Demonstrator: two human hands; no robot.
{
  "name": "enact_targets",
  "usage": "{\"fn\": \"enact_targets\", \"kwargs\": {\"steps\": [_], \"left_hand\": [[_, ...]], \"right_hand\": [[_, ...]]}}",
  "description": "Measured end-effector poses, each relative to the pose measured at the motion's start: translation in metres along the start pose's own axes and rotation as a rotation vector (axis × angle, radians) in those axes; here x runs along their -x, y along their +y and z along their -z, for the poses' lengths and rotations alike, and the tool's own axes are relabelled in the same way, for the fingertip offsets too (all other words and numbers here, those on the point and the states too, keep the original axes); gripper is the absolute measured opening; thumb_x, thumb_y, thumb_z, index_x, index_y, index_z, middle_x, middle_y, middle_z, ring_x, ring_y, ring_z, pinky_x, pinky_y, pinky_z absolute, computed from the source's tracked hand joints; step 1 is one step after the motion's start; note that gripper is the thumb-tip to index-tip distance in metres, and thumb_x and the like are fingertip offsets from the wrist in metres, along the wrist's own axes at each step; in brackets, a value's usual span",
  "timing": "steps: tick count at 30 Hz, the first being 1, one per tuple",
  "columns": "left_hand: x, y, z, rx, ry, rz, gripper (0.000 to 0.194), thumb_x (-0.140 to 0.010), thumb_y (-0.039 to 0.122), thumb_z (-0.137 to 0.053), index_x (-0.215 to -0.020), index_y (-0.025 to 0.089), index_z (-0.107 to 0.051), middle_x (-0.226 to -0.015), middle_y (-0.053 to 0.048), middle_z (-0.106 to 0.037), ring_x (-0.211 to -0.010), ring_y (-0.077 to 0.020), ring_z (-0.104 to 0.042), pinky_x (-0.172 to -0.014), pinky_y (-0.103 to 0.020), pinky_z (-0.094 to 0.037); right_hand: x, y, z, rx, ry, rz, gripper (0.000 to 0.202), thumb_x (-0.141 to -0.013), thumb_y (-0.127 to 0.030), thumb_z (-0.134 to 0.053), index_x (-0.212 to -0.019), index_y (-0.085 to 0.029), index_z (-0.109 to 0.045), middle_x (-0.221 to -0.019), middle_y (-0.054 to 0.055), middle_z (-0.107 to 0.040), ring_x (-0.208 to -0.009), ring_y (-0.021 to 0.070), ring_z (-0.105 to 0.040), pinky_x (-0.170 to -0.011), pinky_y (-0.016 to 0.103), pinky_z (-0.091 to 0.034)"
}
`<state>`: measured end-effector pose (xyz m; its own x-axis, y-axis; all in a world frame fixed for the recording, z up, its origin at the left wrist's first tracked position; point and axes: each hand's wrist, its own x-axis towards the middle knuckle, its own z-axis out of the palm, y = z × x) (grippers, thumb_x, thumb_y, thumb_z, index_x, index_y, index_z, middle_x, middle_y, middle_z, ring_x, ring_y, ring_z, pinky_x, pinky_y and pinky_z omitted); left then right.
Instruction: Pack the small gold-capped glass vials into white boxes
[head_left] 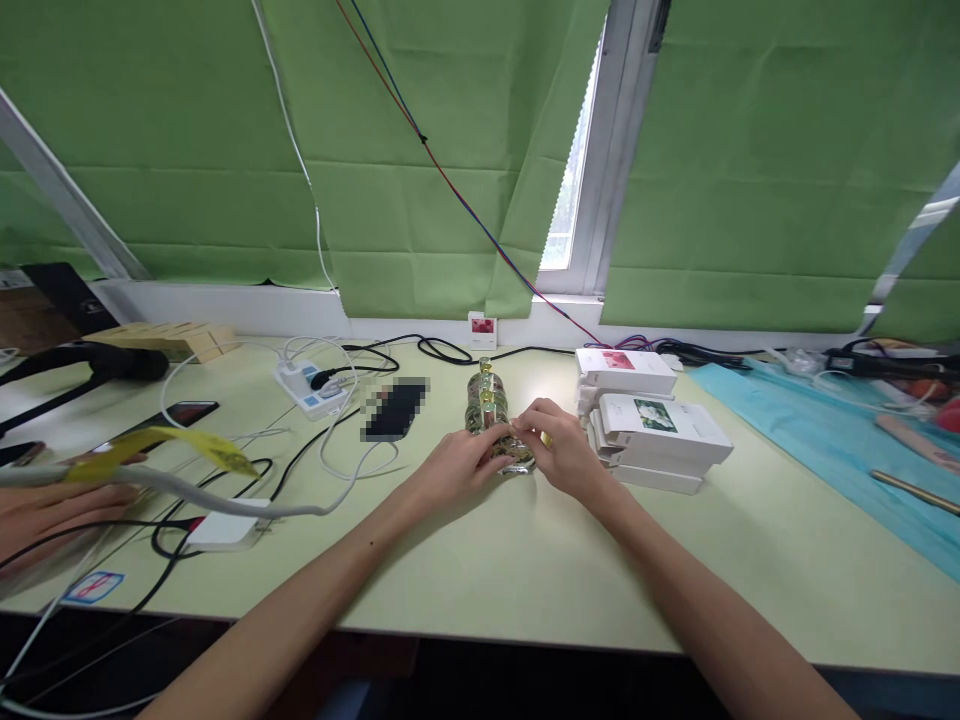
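Note:
Both hands meet at the middle of the table over a small, low, clear glass piece (517, 466) with dark greenish-brown contents or pattern. My left hand (463, 458) has its thumb and fingers closed at the left side of that piece. My right hand (559, 450) bends over its right side, fingertips pinched together; a bit of yellow shows by the fingers. What the fingertips hold is hidden. Right behind the hands stands a row of similar round glass pieces (475, 400) with yellowish clear knobs (487, 402) on top.
White boxes with printed pictures (664, 425) are stacked at the right, beside a blue plastic sheet (817, 430). A small white box (482, 330) leans at the back. Leftward lie a dark pixelated object (394, 410), a power strip (309, 388), cables and another person's hand (60, 515).

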<state>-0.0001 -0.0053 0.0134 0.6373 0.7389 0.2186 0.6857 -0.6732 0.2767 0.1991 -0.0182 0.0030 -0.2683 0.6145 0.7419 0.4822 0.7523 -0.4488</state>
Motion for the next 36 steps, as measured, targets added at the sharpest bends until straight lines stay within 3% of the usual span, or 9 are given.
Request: {"fn": "enact_targets", "kwargs": {"steps": [4, 12, 20, 28, 36], "left_hand": [[-0.001, 0.0008, 0.0004, 0.0, 0.002, 0.0, 0.041, -0.099, 0.036, -0.047, -0.137, 0.022, -0.054, -0.061, 0.003, -0.061, -0.056, -0.0176, -0.057, -0.06, -0.025, -0.036], [-0.0013, -0.0044, -0.0025, 0.005, 0.009, -0.023, 0.041, -0.1, 0.038, -0.046, -0.137, 0.023, -0.053, -0.061, 0.003, -0.06, -0.054, -0.0168, -0.055, -0.059, -0.025, -0.035], [-0.002, -0.0059, -0.004, 0.014, 0.033, -0.021, 0.038, -0.099, 0.038, -0.047, -0.134, 0.022, -0.056, -0.058, 0.004, -0.057, -0.052, -0.0168, -0.053, -0.059, -0.026, -0.035], [-0.0019, -0.0055, -0.0029, 0.029, 0.021, -0.022, 0.039, -0.099, 0.038, -0.046, -0.134, 0.023, -0.056, -0.056, 0.005, -0.057, -0.049, -0.0163, -0.051, -0.058, -0.025, -0.034], [-0.0019, -0.0062, -0.0027, 0.02, 0.02, -0.017, 0.038, -0.099, 0.039, -0.046, -0.132, 0.021, -0.057, -0.052, 0.006, -0.052, -0.047, -0.0164, -0.049, -0.057, -0.026, -0.033]], "right_hand": [[0.0001, 0.003, -0.0007, 0.015, -0.003, 0.051, 0.019, -0.095, -0.011, -0.05, -0.082, -0.021, -0.062, -0.083, 0.005, -0.057, -0.078, 0.018, -0.057, -0.068, 0.03, -0.047], [-0.0013, 0.0021, -0.0026, -0.045, 0.035, -0.017, 0.018, -0.092, -0.012, -0.056, -0.077, -0.021, -0.06, -0.08, 0.003, -0.059, -0.072, 0.0163, -0.057, -0.065, 0.028, -0.045], [-0.0005, 0.0048, -0.0039, 0.024, 0.022, 0.062, 0.02, -0.094, -0.01, -0.05, -0.081, -0.021, -0.06, -0.083, 0.005, -0.057, -0.079, 0.0178, -0.057, -0.069, 0.029, -0.047], [-0.0016, 0.0024, -0.0056, -0.027, 0.049, -0.023, 0.019, -0.093, -0.014, -0.056, -0.075, -0.022, -0.056, -0.079, 0.003, -0.057, -0.073, 0.0168, -0.056, -0.064, 0.028, -0.045], [-0.0006, 0.004, -0.0062, 0.013, 0.024, 0.017, 0.019, -0.094, -0.012, -0.052, -0.079, -0.021, -0.057, -0.081, 0.004, -0.055, -0.078, 0.018, -0.053, -0.069, 0.03, -0.045]]}}
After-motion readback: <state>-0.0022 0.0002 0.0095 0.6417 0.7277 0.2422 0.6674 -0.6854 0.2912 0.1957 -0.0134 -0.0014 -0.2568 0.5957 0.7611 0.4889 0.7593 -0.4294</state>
